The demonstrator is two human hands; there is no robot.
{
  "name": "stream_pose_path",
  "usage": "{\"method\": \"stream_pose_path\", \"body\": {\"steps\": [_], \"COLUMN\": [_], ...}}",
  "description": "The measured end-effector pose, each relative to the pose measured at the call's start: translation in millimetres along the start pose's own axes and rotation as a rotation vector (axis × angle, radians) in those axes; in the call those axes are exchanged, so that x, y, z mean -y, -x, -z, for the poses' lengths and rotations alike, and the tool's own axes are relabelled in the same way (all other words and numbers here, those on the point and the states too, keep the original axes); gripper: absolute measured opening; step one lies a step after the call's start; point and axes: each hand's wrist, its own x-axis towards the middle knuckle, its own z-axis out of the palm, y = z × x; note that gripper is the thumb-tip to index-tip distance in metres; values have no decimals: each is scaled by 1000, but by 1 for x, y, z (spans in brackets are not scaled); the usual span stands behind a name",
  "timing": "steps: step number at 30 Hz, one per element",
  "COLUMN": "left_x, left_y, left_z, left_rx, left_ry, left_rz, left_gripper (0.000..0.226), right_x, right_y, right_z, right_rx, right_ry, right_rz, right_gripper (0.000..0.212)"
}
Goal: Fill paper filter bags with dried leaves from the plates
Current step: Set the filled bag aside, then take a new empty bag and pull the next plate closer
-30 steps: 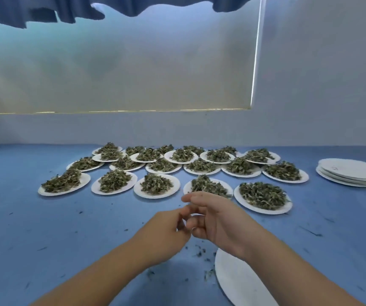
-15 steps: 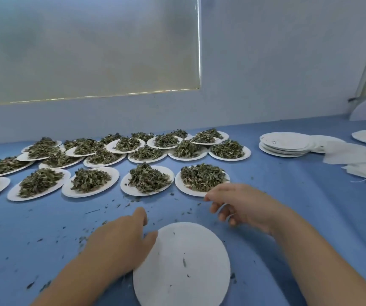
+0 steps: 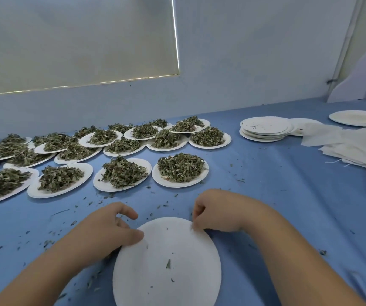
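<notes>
White plate [image 3: 166, 272], far rim pinched by fingers [image 3: 136, 236]

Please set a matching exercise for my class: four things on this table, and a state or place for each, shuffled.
1 near plate
2 plate stack
3 filter bags
4 front-right leaf plate

A heaped with dried leaves
B loose pile, far right
C almost bare, few crumbs
D empty, stacked

Pairs: 1-C, 2-D, 3-B, 4-A

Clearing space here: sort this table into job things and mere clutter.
Job: left hand and right hand gripping the emptied plate; plates of dried leaves; filter bags.
Lying about: stack of empty plates; lone plate far right; leaf crumbs.
</notes>
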Motion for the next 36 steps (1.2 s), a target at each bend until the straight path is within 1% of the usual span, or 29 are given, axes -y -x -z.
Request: {"method": "stream_pose_path", "body": {"steps": [3, 5, 10, 13, 16, 18, 22, 26, 28, 30, 32, 36], "left_x": [-8, -16, -43, -63, -83, -91, -87, -80, -81, -83, -86, -88], "left_y": [-3, -10, -36, -54, -68, -73, -82, -93, -95, -95, -95, -96], "left_z": [4, 4, -9, -21, -40, -56, -79, -86, -89, -92, -93, -98], "left_rx": [150, 174, 68, -22, -72, -102, -103, -114, -114, -111, -95, -68], "left_ry": [333, 580, 971, 1087, 1183, 1258, 1276, 1266, 1210, 1185, 1187, 1178], "left_rz": [40, 76, 37, 10, -26, -53, -130, -99, -58, -46, -55, -56], "left_gripper": [29, 30, 24, 17, 14, 11, 12, 7, 6, 6, 8, 11], "right_x": [-8, -18, -48, -58, -58, -59, -71, -100, -116, -131, -142, -161], "right_y": [1, 2, 5, 7, 7, 5, 0, -10, -19, -33, -47, -81], "right_z": [6, 13, 36, 43, 44, 42, 40, 65, 83, 100, 118, 152], "right_rx": [-12, -64, -330, -489, -545, -557, -526, -561, -604, -664, -744, -878], "right_ry": [-111, -265, -812, -1077, -1266, -1308, -1266, -1270, -1301, -1380, -1469, -1612], "right_rz": [-31, -49, -104, -167, -157, -146, -152, -231, -249, -249, -216, -138], "right_gripper": [27, 27, 25, 23, 16, 11, 5, 6, 5, 9, 14, 9]}}
